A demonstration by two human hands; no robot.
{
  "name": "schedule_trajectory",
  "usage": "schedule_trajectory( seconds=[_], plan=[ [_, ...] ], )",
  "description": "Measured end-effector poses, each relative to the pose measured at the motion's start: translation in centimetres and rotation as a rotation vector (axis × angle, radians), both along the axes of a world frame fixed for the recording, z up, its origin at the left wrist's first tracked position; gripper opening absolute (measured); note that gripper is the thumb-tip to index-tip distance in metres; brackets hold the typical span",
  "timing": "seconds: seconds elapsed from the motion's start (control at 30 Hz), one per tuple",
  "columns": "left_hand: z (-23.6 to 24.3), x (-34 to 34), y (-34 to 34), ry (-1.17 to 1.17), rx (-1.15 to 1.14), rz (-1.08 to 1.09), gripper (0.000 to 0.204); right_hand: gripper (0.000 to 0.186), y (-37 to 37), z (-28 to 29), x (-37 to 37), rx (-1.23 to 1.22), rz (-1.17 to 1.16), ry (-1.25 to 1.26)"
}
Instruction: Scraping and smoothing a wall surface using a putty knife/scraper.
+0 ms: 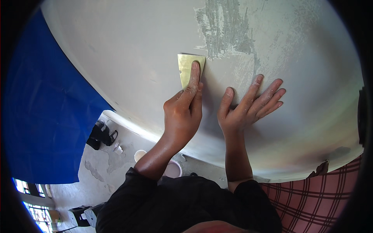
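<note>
A large curved grey-white panel [108, 46] fills the upper view, with a streaky, rough grey patch [221, 31] near its top middle and pale mottled smears below it. My left hand [182, 106] grips a pale yellow, flat trapezoid spreader [186, 62], index finger laid along its face, just left of and below the rough patch. My right hand [244, 105], dusted with pale powder on the fingers, rests with spread fingers on the panel right of the spreader, below the patch.
A blue sheet [39, 97] hangs at left, a red plaid cloth [314, 194] at lower right. On the concrete floor [97, 194] below lie dark objects [99, 136], a white cup [118, 148], a pale bucket [140, 155] and a pinkish basin [173, 171].
</note>
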State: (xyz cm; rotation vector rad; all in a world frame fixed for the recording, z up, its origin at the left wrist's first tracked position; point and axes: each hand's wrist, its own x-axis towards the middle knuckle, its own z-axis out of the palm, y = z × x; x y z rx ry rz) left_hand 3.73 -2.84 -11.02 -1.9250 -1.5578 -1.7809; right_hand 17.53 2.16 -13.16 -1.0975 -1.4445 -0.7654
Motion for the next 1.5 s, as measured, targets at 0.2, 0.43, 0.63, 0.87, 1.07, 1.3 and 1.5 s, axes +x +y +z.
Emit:
schedule_trajectory(
  seconds=[0.2,0.43,0.63,0.87,1.07,1.3,1.5],
  plan=[
    [0.7,0.3,-0.6,-0.02,-0.111,0.002,0.057,0.063,0.0,0.1,0.0,-0.014,-0.005,-0.002],
    [1.2,0.6,0.4,0.008,0.052,0.014,0.054,0.068,0.1,-0.3,0.5,-0.01,-0.023,-0.029],
    [-0.9,0.7,0.2,0.025,0.072,-0.009,0.063,0.068,0.1,0.0,0.3,-0.001,-0.032,-0.037],
    [0.7,0.7,0.1,-0.023,-0.089,-0.001,0.062,0.069,0.6,-0.3,0.1,0.005,-0.031,-0.034],
    [-0.7,0.6,0.6,-0.031,-0.007,-0.002,0.055,0.068,0.7,-0.3,0.2,0.002,-0.027,-0.038],
    [-0.4,-0.1,0.5,-0.002,-0.016,-0.003,0.056,0.068,0.8,-0.4,-0.4,-0.004,-0.022,-0.034],
    [0.8,-0.5,1.0,-0.016,-0.026,-0.016,0.056,0.068,0.9,-1.0,-0.6,-0.005,-0.03,-0.032]
  ],
)
